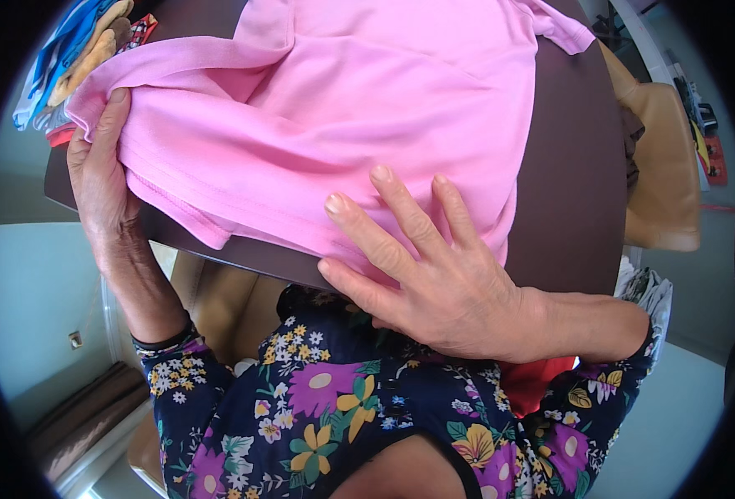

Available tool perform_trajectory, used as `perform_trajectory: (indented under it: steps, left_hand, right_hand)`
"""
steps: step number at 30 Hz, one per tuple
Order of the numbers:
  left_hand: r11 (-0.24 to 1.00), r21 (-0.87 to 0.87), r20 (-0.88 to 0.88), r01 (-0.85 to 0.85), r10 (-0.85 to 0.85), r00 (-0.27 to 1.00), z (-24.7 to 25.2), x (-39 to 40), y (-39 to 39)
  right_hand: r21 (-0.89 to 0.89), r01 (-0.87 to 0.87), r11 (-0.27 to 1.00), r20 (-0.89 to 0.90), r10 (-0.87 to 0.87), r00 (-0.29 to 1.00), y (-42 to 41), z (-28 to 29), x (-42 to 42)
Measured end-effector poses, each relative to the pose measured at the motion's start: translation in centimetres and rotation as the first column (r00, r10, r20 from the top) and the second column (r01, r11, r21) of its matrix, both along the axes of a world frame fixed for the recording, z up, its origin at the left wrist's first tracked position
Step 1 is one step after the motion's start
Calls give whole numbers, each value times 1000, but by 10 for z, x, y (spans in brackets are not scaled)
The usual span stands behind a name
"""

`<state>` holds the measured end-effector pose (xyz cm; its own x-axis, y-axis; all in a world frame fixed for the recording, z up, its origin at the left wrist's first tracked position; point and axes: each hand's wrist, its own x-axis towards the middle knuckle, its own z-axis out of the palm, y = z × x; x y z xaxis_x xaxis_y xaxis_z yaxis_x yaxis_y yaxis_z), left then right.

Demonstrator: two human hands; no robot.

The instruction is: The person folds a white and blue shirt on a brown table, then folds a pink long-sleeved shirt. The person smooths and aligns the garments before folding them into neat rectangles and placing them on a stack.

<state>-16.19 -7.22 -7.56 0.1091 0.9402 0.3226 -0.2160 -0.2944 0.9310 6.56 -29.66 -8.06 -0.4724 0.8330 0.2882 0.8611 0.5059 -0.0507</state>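
A pink short-sleeved shirt (398, 106) lies over the dark brown table (573, 162), its hem towards me and one sleeve at the far right. My left hand (102, 156) pinches the shirt's lower left edge between thumb and fingers, and the cloth there is lifted in a loose fold. Most of the left fingers are hidden behind the hand and fabric. Spread fingers of my right hand (436, 274) rest over the hem near the front edge of the table, palm down, gripping nothing. Folds and ripples cross the middle of the shirt.
Stacked clothes (71, 62) in blue, tan and red lie at the table's far left. A tan leather chair (664, 168) stands beyond the right edge, with dark cloth (631, 146) on it. More folded fabric (642, 287) sits below the right edge.
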Motion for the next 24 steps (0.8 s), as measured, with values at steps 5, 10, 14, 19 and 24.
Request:
perform_trajectory:
  steps: [5,10,14,19,24]
  left_hand:
    - [997,46,73,56,-60,996,17,10,-2]
    - [997,51,119,58,-64,991,19,19,-8]
    - [992,109,184,57,-76,980,30,35,1]
    - [994,95,193,-50,31,981,32,41,-7]
    - [977,183,143,-111,85,986,26,35,-3]
  right_hand:
    - [36,11,999,5,-11,1000,14,7,-12]
    - [116,-46,992,36,42,998,27,8,-29]
    - [179,-68,982,118,48,992,57,12,-20]
    - [74,18,997,53,-22,998,57,18,-3]
    - [-50,279,959,85,-274,958,-3,34,36]
